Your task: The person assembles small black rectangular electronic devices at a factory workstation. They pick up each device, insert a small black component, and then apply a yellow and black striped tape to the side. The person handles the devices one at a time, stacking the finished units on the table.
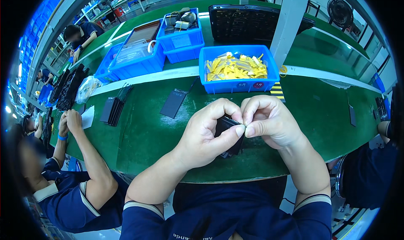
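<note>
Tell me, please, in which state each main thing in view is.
Left hand: closed on the held black piece
Held black piece: partly hidden
Right hand: thumb and forefinger pinched together
Front blue bin: open, heaped with yellow pieces
Loose black piece: lying flat
Clustered black pieces: close together
Plastic bag: crumpled
Fan: cannot tell if turning

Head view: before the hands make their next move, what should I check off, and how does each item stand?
1. Left hand on the dark piece: ok, holding it.
2. Right hand beside the left, fingertips together: ok.
3. What the right fingertips pinch: cannot tell, too small.
4. Held piece in full view: not ok, fingers cover much of it.
5. Yellow strips inside the blue bin: ok.
6. Loose dark slab apart from both hands: ok.
</note>
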`<state>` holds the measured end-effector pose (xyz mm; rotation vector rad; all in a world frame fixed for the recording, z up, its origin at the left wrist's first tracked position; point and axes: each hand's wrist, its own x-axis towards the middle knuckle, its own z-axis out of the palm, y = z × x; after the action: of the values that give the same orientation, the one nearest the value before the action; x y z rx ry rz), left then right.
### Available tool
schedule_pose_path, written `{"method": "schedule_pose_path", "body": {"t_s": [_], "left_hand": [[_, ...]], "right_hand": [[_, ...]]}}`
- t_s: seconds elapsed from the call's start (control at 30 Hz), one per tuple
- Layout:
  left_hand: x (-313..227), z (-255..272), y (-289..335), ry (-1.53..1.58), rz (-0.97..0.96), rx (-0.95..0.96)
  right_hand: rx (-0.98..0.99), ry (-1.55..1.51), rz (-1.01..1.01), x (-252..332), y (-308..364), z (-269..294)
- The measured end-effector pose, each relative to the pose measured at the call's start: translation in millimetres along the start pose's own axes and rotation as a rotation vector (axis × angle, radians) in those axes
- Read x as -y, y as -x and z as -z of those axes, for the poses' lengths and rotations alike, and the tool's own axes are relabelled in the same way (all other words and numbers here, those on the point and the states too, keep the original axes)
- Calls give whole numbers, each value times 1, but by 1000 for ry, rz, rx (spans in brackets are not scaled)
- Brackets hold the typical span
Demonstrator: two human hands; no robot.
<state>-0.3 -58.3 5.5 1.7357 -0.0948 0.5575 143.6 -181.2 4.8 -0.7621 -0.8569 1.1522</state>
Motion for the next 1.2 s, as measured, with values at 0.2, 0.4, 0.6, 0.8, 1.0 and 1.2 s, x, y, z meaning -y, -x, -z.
{"method": "schedule_pose_path", "body": {"t_s": [0.2, 0.4, 0.6, 0.8, 1.0, 1.2], "left_hand": [[1, 0, 0, 285, 131, -22], [2, 3, -2, 331, 92, -155], [1, 11, -8, 520, 29, -261], [1, 10, -7, 514, 29, -281], [0, 6, -5, 445, 31, -300], [3, -2, -3, 261, 49, -363]], "right_hand": [[-79, -55, 103, -11, -2, -2], [-158, 52, 71, -12, 0, -8], [-133, 204, -16, -9, 1, -6], [-129, 416, 9, -6, 3, -6], [-184, 666, 28, 2, 4, -12], [-276, 999, 210, -4, 6, -20]]}}
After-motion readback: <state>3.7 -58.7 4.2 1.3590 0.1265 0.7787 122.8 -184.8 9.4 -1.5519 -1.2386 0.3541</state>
